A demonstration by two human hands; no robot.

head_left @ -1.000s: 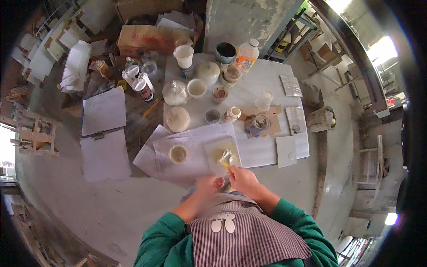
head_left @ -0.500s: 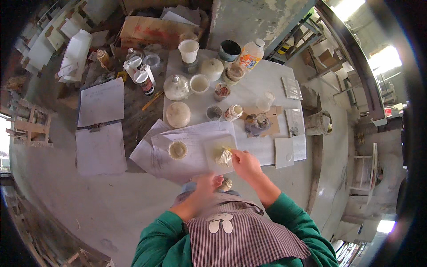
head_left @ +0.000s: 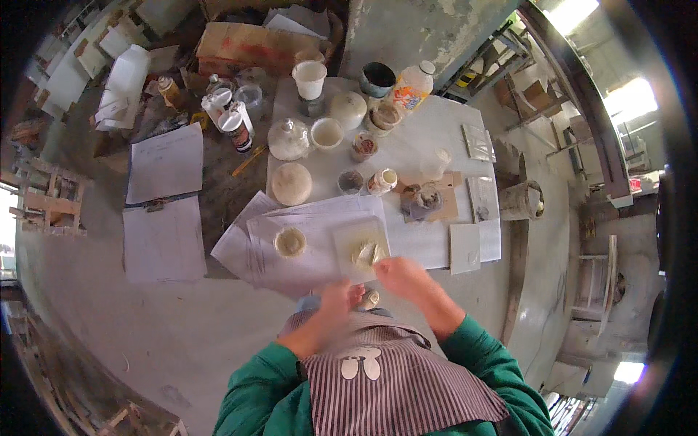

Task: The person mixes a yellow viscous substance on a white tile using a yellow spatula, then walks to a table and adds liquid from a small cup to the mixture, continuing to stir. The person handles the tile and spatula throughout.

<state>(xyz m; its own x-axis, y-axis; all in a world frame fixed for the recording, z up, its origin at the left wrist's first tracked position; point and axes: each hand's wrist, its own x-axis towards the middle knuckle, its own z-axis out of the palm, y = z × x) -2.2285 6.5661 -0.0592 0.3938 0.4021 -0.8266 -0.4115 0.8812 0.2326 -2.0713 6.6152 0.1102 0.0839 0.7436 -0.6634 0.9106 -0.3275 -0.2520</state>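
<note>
A pale square board lies over papers at the table's near edge and carries a smeared heap of cream-coloured paste. My right hand is closed at the paste's right side around a thin yellowish spatula, mostly hidden by the fingers. My left hand is low at the board's near edge, its fingers curled and partly blurred. What they grip, if anything, I cannot make out. To the board's left, a small tub of cream paste stands on the papers.
Behind the papers stand round white plaster forms, several cups and a plastic bottle. Right of the board are a cardboard piece with a murky cup on it and flat pale tiles. An open folder lies left.
My right hand has moved down toward me, drawing the spatula with it. The paste is spread flatter and wider on the board. My left hand has hardly moved.
</note>
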